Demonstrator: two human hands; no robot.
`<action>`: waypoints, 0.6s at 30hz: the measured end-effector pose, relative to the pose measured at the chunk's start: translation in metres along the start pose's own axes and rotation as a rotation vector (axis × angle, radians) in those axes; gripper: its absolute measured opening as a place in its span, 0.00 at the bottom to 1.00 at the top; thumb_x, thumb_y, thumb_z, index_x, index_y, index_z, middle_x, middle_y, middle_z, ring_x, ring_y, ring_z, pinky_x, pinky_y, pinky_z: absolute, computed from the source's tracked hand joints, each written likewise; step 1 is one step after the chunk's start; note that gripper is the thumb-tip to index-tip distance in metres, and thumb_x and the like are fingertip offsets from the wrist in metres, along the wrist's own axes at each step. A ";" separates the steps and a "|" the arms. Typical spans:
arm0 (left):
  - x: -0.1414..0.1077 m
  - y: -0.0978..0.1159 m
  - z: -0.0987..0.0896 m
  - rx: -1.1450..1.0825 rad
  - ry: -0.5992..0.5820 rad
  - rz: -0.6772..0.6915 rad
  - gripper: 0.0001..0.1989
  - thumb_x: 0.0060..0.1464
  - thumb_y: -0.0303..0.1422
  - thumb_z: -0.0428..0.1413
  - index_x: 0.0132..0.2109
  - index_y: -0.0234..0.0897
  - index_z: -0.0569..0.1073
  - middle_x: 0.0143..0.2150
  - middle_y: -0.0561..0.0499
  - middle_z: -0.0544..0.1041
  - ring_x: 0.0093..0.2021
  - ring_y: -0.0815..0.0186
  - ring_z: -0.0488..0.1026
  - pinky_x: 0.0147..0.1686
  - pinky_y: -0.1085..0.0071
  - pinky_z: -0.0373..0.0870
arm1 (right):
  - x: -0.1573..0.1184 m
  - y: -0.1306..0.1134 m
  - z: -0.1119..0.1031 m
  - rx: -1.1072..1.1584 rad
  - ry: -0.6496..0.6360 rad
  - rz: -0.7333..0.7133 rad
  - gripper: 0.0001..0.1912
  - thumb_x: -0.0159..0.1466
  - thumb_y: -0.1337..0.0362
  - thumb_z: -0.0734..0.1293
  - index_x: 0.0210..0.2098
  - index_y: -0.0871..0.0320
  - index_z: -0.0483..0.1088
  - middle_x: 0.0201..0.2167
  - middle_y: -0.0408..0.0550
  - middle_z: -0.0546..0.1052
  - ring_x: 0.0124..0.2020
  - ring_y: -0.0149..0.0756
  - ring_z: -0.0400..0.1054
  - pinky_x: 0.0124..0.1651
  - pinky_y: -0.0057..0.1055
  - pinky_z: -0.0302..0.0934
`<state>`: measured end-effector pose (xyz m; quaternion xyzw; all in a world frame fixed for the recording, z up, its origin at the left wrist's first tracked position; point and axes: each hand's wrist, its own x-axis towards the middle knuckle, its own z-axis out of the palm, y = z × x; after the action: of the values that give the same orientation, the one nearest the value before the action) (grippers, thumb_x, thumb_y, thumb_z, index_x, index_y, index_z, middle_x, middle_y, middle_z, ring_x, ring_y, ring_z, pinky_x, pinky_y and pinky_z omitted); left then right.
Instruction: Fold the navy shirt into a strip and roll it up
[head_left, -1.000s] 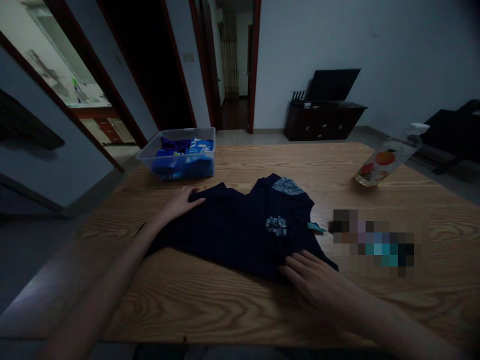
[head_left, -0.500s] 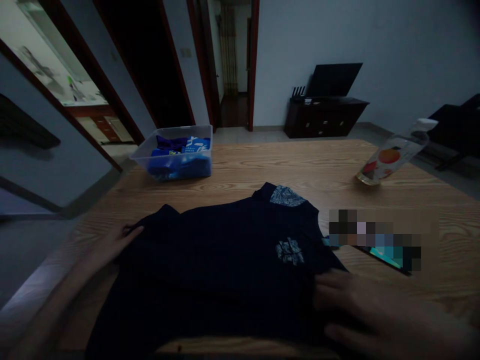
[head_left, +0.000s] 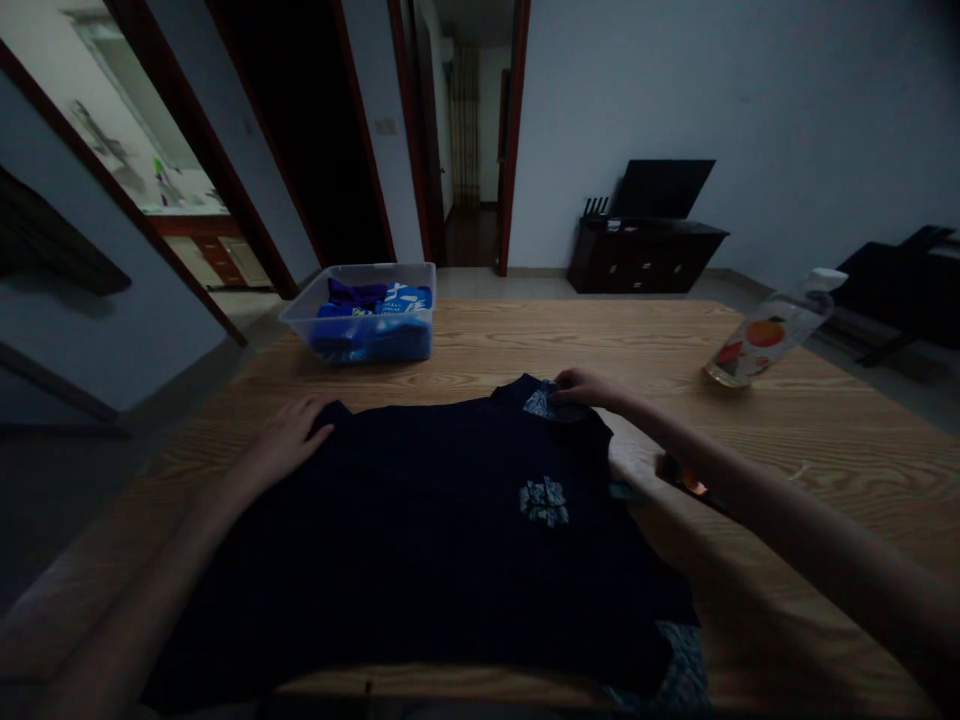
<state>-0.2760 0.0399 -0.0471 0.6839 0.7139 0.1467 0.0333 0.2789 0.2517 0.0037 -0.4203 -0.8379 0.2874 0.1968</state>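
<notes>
A dark navy garment [head_left: 420,530] with a pale patterned patch on its chest lies spread flat on the wooden table [head_left: 825,440], reaching the near edge. My left hand [head_left: 289,435] rests flat on its far left corner, fingers apart. At the far right corner, my right hand [head_left: 585,387] pinches the patterned collar of the garment.
A clear plastic bin [head_left: 364,310] holding blue folded clothes stands at the table's back left. A clear bottle with a fruit label [head_left: 769,330] is at the back right. A small dark flat object [head_left: 682,475] lies under my right forearm. Doorways and a dark cabinet are behind.
The garment was pulled toward me and spread out. My right hand left the near hem and reached to the collar; my left hand stayed on the far left corner.
</notes>
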 end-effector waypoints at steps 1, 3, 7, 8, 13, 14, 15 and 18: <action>0.005 0.001 0.004 -0.013 -0.014 0.021 0.35 0.68 0.53 0.47 0.71 0.34 0.68 0.74 0.36 0.68 0.74 0.44 0.64 0.76 0.47 0.55 | -0.002 0.000 -0.002 -0.005 -0.034 -0.008 0.19 0.70 0.51 0.70 0.34 0.62 0.75 0.25 0.45 0.77 0.26 0.31 0.69 0.32 0.30 0.63; 0.014 -0.002 0.010 -0.052 -0.040 0.043 0.37 0.68 0.53 0.47 0.72 0.32 0.67 0.74 0.35 0.68 0.74 0.46 0.65 0.76 0.49 0.56 | -0.009 0.001 -0.008 0.000 -0.042 -0.044 0.17 0.73 0.52 0.67 0.40 0.62 0.75 0.30 0.47 0.79 0.29 0.32 0.70 0.33 0.29 0.65; 0.027 -0.014 0.008 -0.115 -0.065 0.040 0.38 0.65 0.57 0.49 0.69 0.35 0.71 0.72 0.38 0.72 0.72 0.45 0.68 0.74 0.48 0.60 | -0.028 0.001 -0.015 -0.022 0.053 -0.169 0.12 0.73 0.54 0.65 0.46 0.57 0.70 0.39 0.48 0.80 0.38 0.39 0.74 0.37 0.31 0.68; 0.029 -0.018 0.006 -0.127 -0.072 0.039 0.37 0.64 0.58 0.51 0.67 0.37 0.73 0.71 0.39 0.73 0.70 0.45 0.69 0.73 0.48 0.61 | -0.033 0.000 -0.014 -0.039 0.086 -0.204 0.10 0.73 0.55 0.65 0.46 0.55 0.69 0.41 0.48 0.80 0.39 0.40 0.74 0.38 0.32 0.69; 0.035 -0.039 -0.004 -0.168 -0.059 -0.012 0.31 0.58 0.61 0.53 0.52 0.40 0.79 0.56 0.40 0.82 0.59 0.45 0.77 0.66 0.48 0.71 | -0.054 -0.020 0.002 -0.181 0.123 -0.427 0.05 0.68 0.68 0.66 0.39 0.52 0.66 0.56 0.56 0.79 0.53 0.49 0.74 0.53 0.46 0.70; 0.034 -0.044 -0.004 -0.169 -0.033 -0.038 0.31 0.57 0.61 0.53 0.51 0.40 0.78 0.55 0.39 0.82 0.58 0.44 0.77 0.65 0.46 0.71 | -0.059 -0.025 0.007 -0.214 0.091 -0.482 0.06 0.67 0.70 0.66 0.39 0.52 0.66 0.58 0.56 0.79 0.56 0.51 0.73 0.57 0.49 0.69; 0.034 -0.048 -0.004 -0.171 -0.005 -0.063 0.31 0.57 0.61 0.52 0.50 0.40 0.77 0.55 0.39 0.81 0.58 0.43 0.77 0.65 0.45 0.71 | -0.064 -0.028 0.011 -0.245 0.051 -0.535 0.07 0.66 0.72 0.66 0.39 0.53 0.68 0.60 0.56 0.79 0.58 0.52 0.72 0.60 0.51 0.67; 0.028 -0.060 -0.004 -0.190 0.029 -0.118 0.31 0.56 0.62 0.51 0.48 0.40 0.75 0.53 0.39 0.81 0.55 0.44 0.78 0.63 0.46 0.73 | -0.082 -0.032 0.021 -0.319 -0.057 -0.650 0.11 0.66 0.75 0.65 0.43 0.53 0.71 0.59 0.55 0.81 0.56 0.50 0.75 0.60 0.50 0.68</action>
<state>-0.3367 0.0657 -0.0539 0.6323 0.7362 0.2212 0.0962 0.2947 0.1623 0.0010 -0.1491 -0.9672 0.0870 0.1864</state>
